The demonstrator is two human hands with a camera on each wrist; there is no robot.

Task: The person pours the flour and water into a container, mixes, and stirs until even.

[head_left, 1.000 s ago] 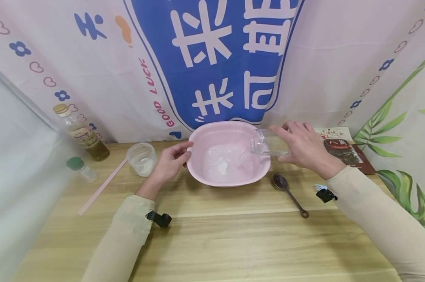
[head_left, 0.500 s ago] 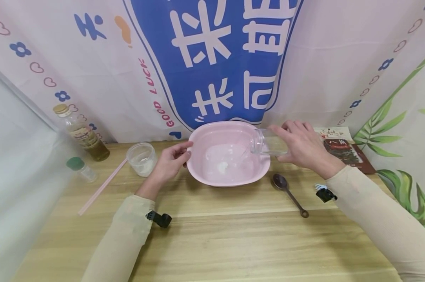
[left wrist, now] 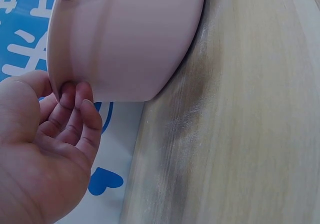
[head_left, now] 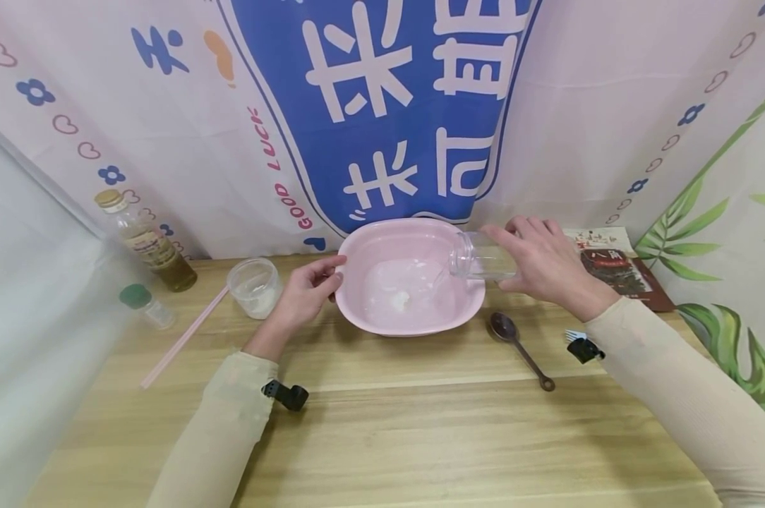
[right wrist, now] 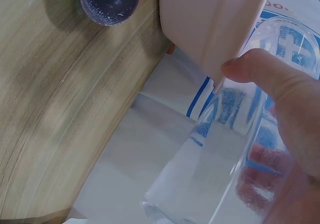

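A pink plastic basin (head_left: 370, 321) stands at the back of the table, with a small white clump and clear liquid on its bottom. My left hand (head_left: 306, 291) pinches the basin's left rim, thumb on top and fingers curled beneath, as the left wrist view shows. Over the right rim my right hand (head_left: 541, 264) grips a clear glass jar (head_left: 484, 257) tipped on its side. The jar's mouth points into the basin, and a thin clear stream runs from it. In the right wrist view some liquid still lies inside the jar (right wrist: 200, 169).
Left of the basin are a tub of white powder (head_left: 255, 289), pink chopsticks (head_left: 182, 340), an oil bottle (head_left: 157, 250) and a green-capped shaker (head_left: 146, 305). To the right lie a dark spoon (head_left: 522, 349), a fork (head_left: 576, 336) partly hidden, and a spice packet (head_left: 624, 275).
Both hands keep their places while liquid runs from the jar. The stream into the basin looks thinner than a second ago, and the view has shifted slightly.
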